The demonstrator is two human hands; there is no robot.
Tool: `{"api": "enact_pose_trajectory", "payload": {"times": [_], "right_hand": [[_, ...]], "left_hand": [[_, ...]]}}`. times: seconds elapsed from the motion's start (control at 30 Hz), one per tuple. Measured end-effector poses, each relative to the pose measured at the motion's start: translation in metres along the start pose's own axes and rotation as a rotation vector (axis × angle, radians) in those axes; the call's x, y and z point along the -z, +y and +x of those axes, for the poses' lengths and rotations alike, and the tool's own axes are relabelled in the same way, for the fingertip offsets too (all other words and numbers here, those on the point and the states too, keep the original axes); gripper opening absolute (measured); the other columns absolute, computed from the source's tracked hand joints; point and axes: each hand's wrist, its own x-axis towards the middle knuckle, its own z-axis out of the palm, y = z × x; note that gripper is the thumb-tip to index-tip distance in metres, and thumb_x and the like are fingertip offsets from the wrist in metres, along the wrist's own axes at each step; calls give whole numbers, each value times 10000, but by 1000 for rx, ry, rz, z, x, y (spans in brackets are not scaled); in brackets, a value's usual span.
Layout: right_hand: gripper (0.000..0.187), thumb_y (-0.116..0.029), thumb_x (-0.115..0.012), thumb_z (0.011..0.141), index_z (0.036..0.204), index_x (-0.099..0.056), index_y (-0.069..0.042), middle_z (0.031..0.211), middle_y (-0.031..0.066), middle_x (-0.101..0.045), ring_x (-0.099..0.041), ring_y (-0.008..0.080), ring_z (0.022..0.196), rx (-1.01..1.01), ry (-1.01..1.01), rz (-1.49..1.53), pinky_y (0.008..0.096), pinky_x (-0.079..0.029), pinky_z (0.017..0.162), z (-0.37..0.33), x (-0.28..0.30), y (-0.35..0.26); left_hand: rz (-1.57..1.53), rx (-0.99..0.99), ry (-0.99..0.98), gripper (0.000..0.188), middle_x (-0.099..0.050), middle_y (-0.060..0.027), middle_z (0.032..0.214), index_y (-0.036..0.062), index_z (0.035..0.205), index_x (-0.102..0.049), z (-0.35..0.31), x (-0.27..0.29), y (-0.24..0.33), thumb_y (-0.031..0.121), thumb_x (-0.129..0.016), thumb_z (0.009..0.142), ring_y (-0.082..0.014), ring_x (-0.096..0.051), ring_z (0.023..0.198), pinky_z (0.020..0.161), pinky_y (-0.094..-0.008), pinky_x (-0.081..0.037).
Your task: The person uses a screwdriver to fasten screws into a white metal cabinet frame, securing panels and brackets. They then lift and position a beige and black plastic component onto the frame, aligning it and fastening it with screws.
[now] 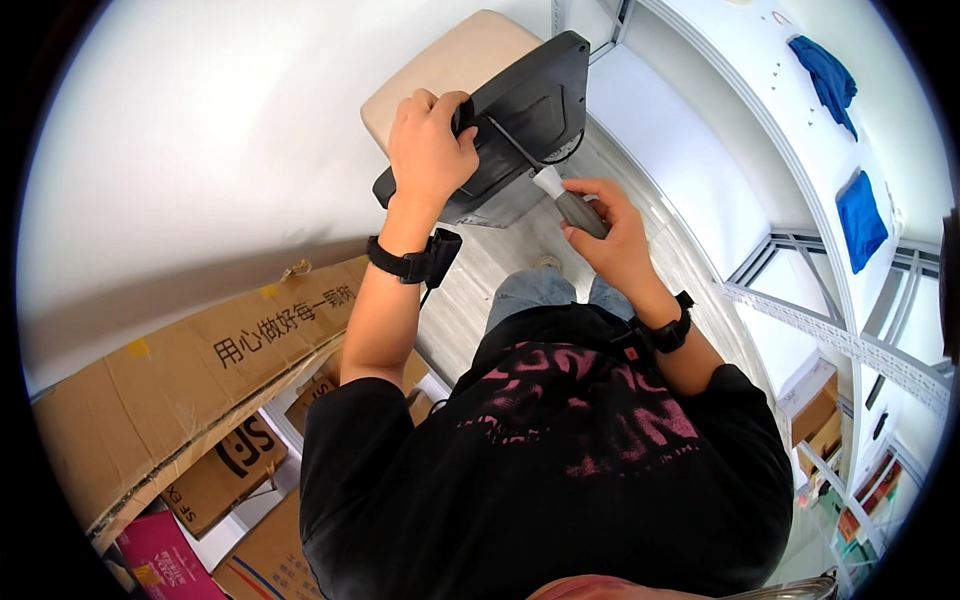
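Note:
A flat black panel [555, 100] with rounded corners and a recessed face stands tilted before me. My left hand [428, 150] is closed on a dark rounded part at its upper left edge; the fingertips curl out of sight behind it. In my right hand [615, 235] is a screwdriver [580, 213] with a grey handle, white collar and thin dark shaft. The shaft points up and left to the panel's face, close beside my left thumb. Whether its tip sits in a screw is too small to tell. A thin black cable [577, 148] loops at the panel's right side.
Behind the panel is a beige padded seat [440, 70]. Cardboard boxes [200, 370] stack up at lower left, beside a white wall [200, 150]. White shelving [690, 130] curves along the right, with blue cloths [862, 220] on it. Pale flooring [455, 300] shows around my legs.

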Motion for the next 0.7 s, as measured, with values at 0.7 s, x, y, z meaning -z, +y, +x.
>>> {"api": "enact_pose_trajectory", "payload": {"times": [0.7], "right_hand": [[499, -120, -670, 809, 1217, -396, -32, 994, 114, -548, -567, 168, 733, 154, 302, -208, 287, -471, 649, -9, 0, 1]], "left_hand": [[10, 23, 45, 245, -487, -60, 720, 87, 807, -668, 4, -12, -4, 189, -763, 606, -243, -520, 738, 631, -358, -455]]}}
